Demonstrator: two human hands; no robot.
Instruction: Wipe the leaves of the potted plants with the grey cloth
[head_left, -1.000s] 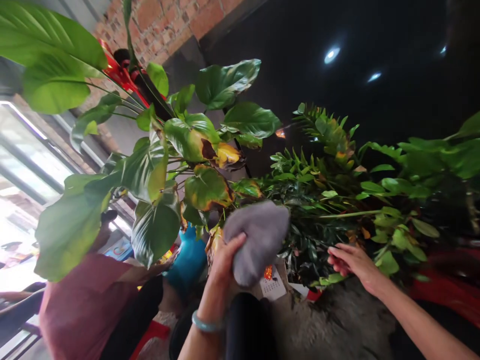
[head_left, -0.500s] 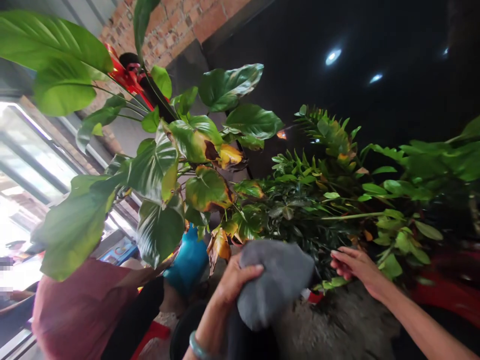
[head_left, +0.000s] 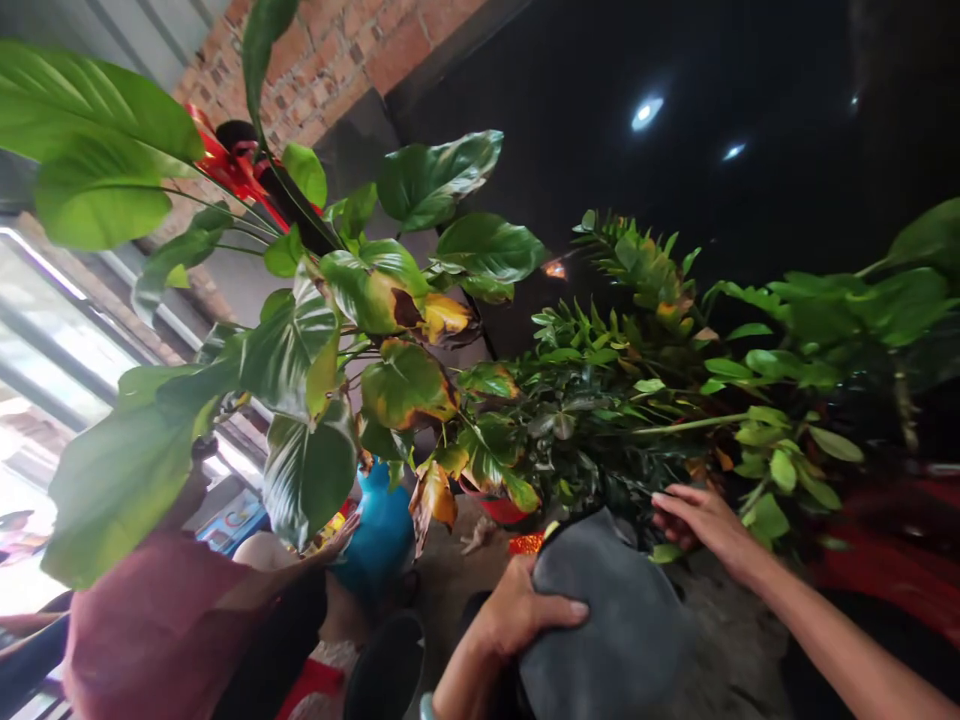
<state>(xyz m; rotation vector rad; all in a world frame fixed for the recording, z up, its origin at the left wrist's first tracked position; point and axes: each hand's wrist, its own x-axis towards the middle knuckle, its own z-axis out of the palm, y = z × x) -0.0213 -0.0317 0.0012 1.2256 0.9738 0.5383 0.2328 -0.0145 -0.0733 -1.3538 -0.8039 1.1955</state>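
My left hand [head_left: 517, 620] grips a dark grey, flat, floppy piece [head_left: 607, 620] that looks like cloth or soft sheet material, thumb on top and fingers hidden beneath. A pale bangle [head_left: 427, 706] shows at that wrist. To the right, my right hand [head_left: 697, 522] is held in front of the dark green foliage [head_left: 600, 470], its fingers curled together in a pinch. Whatever lies between those fingertips is too small to make out. The grey piece's upper edge is close to the right fingertips, with a small gap between.
A large-leaved plant [head_left: 300, 345] with browned leaves spreads across the left and centre. Beyond it sits a person in a pink top [head_left: 150, 630], near a blue rounded object [head_left: 379, 530]. A dark glossy panel [head_left: 675, 200] stands behind the plants. A red object [head_left: 892, 560] is at right.
My left hand has moved right and slightly down with the grey piece, which now faces me more broadly. My right hand keeps nearly the same place and pinch. The view has shifted slightly.
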